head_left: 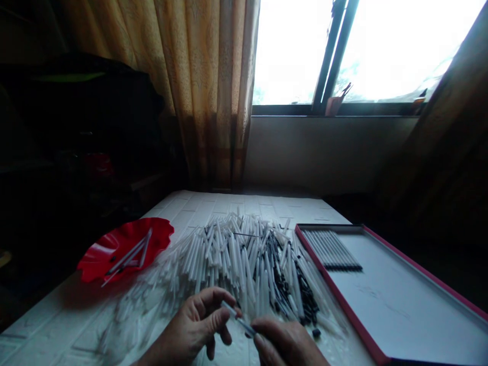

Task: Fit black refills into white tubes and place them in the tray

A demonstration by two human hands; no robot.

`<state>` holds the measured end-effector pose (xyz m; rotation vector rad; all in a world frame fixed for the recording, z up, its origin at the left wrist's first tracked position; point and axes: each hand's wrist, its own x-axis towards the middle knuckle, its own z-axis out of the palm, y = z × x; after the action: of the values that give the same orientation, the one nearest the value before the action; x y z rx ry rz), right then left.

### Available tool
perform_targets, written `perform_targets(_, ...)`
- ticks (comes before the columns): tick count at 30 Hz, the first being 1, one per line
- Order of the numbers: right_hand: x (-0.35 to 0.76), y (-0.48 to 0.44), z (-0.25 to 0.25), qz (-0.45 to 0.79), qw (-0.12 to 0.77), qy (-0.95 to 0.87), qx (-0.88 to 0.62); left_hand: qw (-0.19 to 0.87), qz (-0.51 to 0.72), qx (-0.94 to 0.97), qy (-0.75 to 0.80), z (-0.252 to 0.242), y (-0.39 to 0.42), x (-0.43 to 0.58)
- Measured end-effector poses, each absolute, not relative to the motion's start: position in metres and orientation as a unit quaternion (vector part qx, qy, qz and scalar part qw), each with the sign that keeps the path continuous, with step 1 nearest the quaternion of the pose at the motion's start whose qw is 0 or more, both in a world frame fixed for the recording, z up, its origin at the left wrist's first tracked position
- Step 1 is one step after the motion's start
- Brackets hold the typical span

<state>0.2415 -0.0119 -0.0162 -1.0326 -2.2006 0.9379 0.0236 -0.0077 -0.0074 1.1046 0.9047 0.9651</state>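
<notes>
Near the table's front edge, my left hand (204,320) pinches one end of a thin whitish tube (238,317) between thumb and fingers. The tube's other end is in the fingers of my right hand (282,340). Just beyond both hands lies a large pile of clear and white tubes (229,254), with black pieces (301,295) mixed in on its right side. To the right, a red-rimmed tray (412,295) holds a neat row of tubes with dark ends (331,249). A red wavy-edged dish (114,244) at the left holds a few tubes.
The white brick-patterned table (244,201) runs back toward a wall below a bright window (293,51). Patterned curtains (206,76) hang behind it. A small pot (334,105) stands on the sill. Dark, indistinct objects fill the left side.
</notes>
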Motion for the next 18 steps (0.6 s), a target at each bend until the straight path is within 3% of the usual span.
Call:
perform_targets(9, 0.245, -0.012, -0.013, 0.291, 0.223, -0.858, -0.361, 0.558, 0.386, 0.599, 0.425, -0.003, -0.02, 0.024)
perform_targets(15, 0.248, -0.011, -0.024, 0.183, 0.16, -0.897, -0.37, 0.303, 0.301, 0.793, 0.434, 0.0, -0.026, 0.015)
perform_targets(18, 0.247, -0.013, -0.032, 0.089, 0.16, -0.913, -0.366, 0.229, 0.224, 0.856, 0.406, 0.008, -0.032, 0.011)
